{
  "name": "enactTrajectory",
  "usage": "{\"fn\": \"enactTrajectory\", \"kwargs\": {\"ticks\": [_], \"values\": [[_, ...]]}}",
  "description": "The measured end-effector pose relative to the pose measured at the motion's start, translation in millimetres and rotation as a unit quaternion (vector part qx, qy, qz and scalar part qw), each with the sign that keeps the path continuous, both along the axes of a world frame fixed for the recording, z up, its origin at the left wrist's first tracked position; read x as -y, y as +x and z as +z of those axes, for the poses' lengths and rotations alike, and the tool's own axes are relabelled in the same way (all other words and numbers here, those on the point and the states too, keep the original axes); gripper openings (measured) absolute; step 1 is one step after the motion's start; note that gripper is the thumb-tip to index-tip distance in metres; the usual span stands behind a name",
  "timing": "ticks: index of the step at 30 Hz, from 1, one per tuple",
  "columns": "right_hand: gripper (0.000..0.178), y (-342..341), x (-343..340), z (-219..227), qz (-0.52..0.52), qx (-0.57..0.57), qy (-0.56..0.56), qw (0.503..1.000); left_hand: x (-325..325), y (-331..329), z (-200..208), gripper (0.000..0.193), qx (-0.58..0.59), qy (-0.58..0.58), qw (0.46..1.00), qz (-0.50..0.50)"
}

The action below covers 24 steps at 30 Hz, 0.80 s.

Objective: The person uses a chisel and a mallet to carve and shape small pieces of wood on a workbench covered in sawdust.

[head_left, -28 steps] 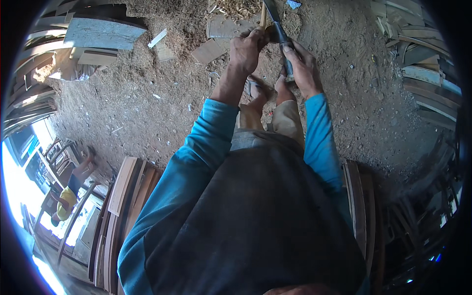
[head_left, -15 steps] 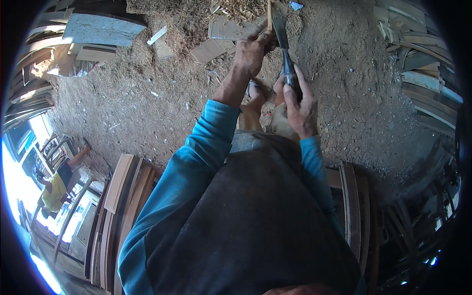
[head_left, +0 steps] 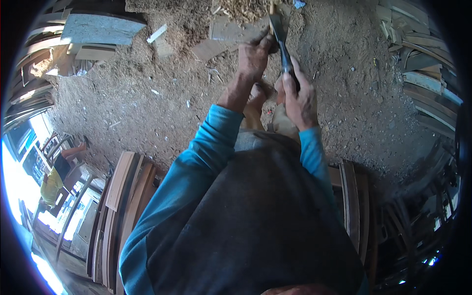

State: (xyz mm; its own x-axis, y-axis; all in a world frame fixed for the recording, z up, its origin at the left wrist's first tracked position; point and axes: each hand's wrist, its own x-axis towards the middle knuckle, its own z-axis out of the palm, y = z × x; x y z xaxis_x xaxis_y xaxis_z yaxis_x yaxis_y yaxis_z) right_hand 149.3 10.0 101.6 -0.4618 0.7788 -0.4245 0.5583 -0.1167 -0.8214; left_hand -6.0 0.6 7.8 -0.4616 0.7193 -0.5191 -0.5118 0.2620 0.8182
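At upper centre, the left hand [head_left: 253, 57], closed round a stick [head_left: 272, 8], is best clear of the bladed tool [head_left: 278, 27] the right hand [head_left: 301, 100] grips.

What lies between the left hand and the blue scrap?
In the head view, the dark blade lies between the left hand and the blue scrap.

One fisheye view, dark-rimmed, boards [head_left: 119, 189] bowed toward the edges. Strong glare from an opening [head_left: 14, 182] at left; ground [head_left: 157, 113] softly lit. Clutter [head_left: 418, 216] at lower right, perhaps timber, deep in shadow.
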Motion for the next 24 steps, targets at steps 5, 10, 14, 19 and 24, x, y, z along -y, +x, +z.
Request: {"fn": "enactTrajectory", "kwargs": {"ticks": [5, 10, 14, 19, 24], "values": [[0.053, 9, 17, 3, 0.026, -0.002, 0.091, 0.996, 1, 2, -5, 0.038, 0.017, 0.023, 0.999, 0.018], [0.052, -23, -25, -13, 0.011, 0.020, 0.067, 0.998, -2, -2, 8, 0.043, 0.018, -0.001, 1.000, -0.012], [0.051, -14, -6, 7, 0.004, 0.008, 0.022, 1.000, -1, -2, -1, 0.036, 0.028, 0.023, 0.999, 0.027], [0.050, -8, -1, 11, 0.014, 0.014, 0.075, 0.997, -3, 7, 2, 0.036, -0.038, 0.005, 0.999, 0.012], [0.052, -22, -20, 14, 0.014, 0.035, 0.020, 0.999, -4, 1, -4, 0.039, -0.058, -0.007, 0.998, -0.003]]}}
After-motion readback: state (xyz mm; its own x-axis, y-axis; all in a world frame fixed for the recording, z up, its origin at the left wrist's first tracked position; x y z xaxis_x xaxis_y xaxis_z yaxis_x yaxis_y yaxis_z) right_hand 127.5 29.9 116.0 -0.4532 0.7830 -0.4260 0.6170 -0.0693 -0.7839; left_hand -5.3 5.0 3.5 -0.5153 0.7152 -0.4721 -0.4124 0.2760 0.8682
